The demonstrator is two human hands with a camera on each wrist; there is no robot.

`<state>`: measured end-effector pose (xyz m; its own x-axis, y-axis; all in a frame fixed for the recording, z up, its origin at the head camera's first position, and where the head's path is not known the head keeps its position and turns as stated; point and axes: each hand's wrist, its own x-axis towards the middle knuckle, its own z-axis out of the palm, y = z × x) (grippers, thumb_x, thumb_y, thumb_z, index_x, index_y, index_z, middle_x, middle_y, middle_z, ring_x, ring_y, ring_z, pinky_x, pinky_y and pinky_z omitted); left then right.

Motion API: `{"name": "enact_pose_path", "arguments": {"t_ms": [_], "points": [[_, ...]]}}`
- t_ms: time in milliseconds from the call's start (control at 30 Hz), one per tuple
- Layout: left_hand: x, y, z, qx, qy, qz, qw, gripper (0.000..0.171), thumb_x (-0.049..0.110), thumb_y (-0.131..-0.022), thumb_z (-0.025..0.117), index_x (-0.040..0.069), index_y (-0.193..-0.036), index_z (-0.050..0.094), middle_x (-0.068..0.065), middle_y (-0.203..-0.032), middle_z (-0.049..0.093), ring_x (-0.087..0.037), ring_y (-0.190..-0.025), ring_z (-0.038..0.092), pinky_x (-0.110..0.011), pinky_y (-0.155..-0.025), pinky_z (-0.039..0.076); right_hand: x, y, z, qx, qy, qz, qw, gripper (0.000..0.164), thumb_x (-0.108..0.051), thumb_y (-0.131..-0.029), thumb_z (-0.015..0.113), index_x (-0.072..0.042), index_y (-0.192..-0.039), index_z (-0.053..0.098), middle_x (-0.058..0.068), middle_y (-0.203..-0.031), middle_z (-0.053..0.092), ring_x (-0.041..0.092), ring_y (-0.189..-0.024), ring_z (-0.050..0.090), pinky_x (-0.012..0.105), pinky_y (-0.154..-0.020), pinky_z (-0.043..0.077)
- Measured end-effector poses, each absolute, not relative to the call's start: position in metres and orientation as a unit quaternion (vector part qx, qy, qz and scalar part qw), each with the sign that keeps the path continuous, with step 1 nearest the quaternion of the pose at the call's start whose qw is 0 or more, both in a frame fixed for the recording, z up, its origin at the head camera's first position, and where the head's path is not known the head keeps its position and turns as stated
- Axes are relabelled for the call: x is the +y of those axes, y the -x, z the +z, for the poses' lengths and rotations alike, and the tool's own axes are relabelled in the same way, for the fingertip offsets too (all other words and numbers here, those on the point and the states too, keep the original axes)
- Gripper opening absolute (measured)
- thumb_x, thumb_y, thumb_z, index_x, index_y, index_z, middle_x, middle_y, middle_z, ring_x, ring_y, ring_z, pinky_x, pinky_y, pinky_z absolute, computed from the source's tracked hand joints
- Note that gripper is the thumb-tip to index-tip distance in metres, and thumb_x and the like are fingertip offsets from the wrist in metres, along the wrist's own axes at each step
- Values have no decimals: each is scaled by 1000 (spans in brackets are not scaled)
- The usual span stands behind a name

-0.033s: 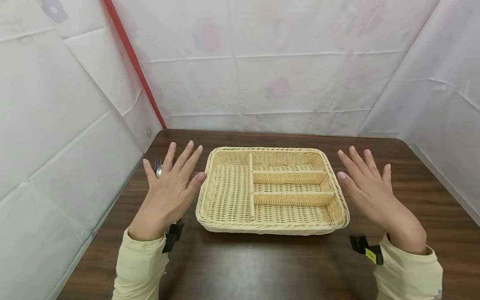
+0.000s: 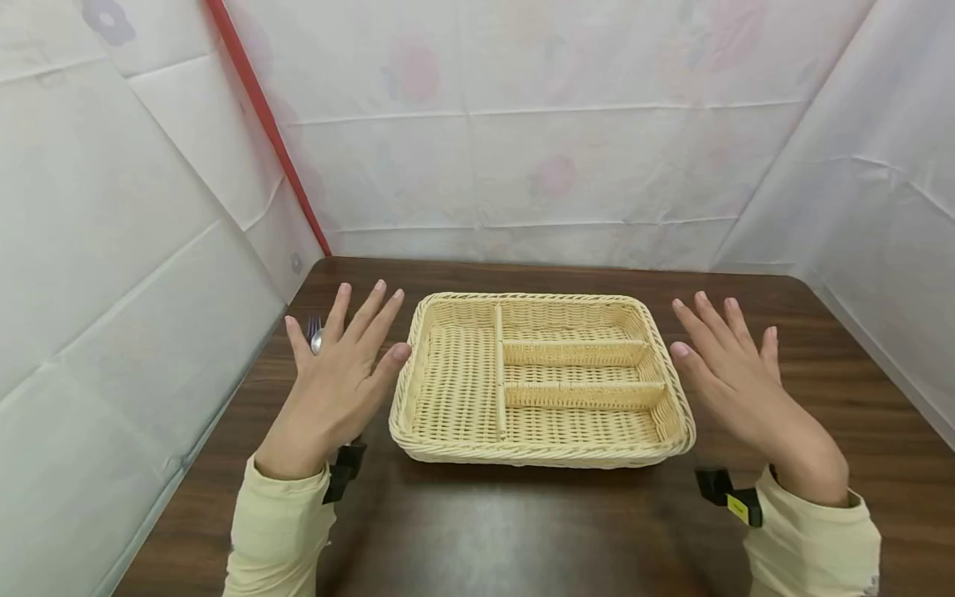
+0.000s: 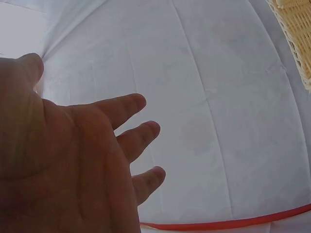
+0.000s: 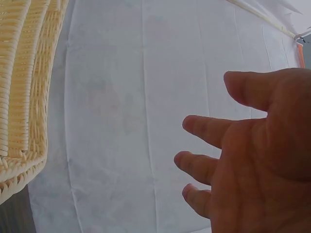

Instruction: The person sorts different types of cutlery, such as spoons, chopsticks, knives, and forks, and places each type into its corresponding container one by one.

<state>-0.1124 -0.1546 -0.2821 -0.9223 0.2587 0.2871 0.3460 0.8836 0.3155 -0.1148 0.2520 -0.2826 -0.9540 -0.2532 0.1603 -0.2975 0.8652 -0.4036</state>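
Note:
A cream woven basket stands on the dark wooden table, with one wide compartment on its left and three narrow ones on its right. My left hand is held palm down with fingers spread, its thumb near the basket's left rim. Beyond its little finger show the head of a spoon and the tines of a fork; their handles are hidden under the hand. On the other side my right hand is spread likewise, thumb toward the basket's right rim. In both wrist views the palms hold nothing.
White floral sheets hang behind the table and along both sides. A red strip runs down the back left corner to the table. Dark wrist mounts sit by both sleeves.

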Motion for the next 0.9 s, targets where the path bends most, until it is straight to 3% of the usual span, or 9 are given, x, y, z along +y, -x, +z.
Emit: {"name": "enact_pose_path", "arguments": {"t_ms": [167, 300, 367, 433, 567, 700, 800, 900], "points": [[-155, 113, -285, -965, 153, -192, 97, 65, 58, -99, 18, 22, -154, 17, 1, -159, 10, -24, -144, -9, -64, -98, -22, 252, 113, -284, -964, -140, 222, 32, 57, -36, -105, 29, -12, -153, 14, 20, -157, 5, 34, -141, -16, 64, -97, -23], [-162, 121, -286, -970, 132, -190, 72, 68, 57, -99, 25, 17, -154, 15, -5, -159, 9, -27, -144, -8, -67, -97, -20, 253, 119, -283, -966, -131, 223, -1, 62, -40, -103, 34, -11, -153, 12, 20, -157, 4, 35, -141, -15, 65, -97, -22], [-168, 128, -288, -974, 115, -188, 51, 71, 55, -99, 32, 12, -153, 17, -12, -157, 15, -33, -144, -2, -71, -97, -15, 255, 124, -284, -968, -122, 219, -21, 65, -40, -102, 37, -9, -153, 11, 22, -156, 4, 36, -141, -15, 66, -98, -21], [-175, 136, -292, -979, 96, -177, 30, 71, 51, -99, 38, 4, -150, 23, -20, -152, 25, -40, -140, 10, -74, -98, -2, 259, 130, -285, -968, -115, 220, -41, 68, -40, -102, 39, -7, -153, 9, 23, -156, 2, 38, -141, -14, 66, -98, -19], [-189, 150, -302, -987, 51, -151, -15, 59, 39, -98, 48, -6, -135, 43, -29, -131, 44, -48, -124, 32, -73, -89, 24, 266, 142, -292, -964, -102, 234, -77, 71, -39, -102, 39, -4, -152, 3, 27, -154, -1, 41, -140, -15, 68, -99, -15], [-195, 161, -316, -990, 26, -132, -46, 41, 33, -96, 55, -5, -108, 60, -25, -104, 58, -47, -103, 52, -69, -81, 34, 274, 151, -304, -955, -93, 265, -99, 71, -37, -103, 33, 3, -150, -1, 33, -151, -4, 46, -138, -14, 69, -100, -10], [-201, 166, -325, -990, 12, -125, -64, 31, 31, -94, 59, 0, -86, 59, -20, -88, 61, -43, -87, 60, -65, -76, 39, 279, 158, -311, -943, -94, 298, -116, 71, -37, -104, 29, 7, -148, -5, 37, -149, -6, 49, -136, -15, 68, -102, -5], [-203, 173, -334, -988, -4, -122, -93, 30, 29, -93, 59, 2, -82, 56, -19, -87, 62, -41, -84, 61, -61, -73, 43, 283, 162, -318, -929, -86, 332, -141, 74, -42, -104, 26, 4, -147, -11, 34, -150, -10, 49, -136, -14, 66, -104, 0]]}}
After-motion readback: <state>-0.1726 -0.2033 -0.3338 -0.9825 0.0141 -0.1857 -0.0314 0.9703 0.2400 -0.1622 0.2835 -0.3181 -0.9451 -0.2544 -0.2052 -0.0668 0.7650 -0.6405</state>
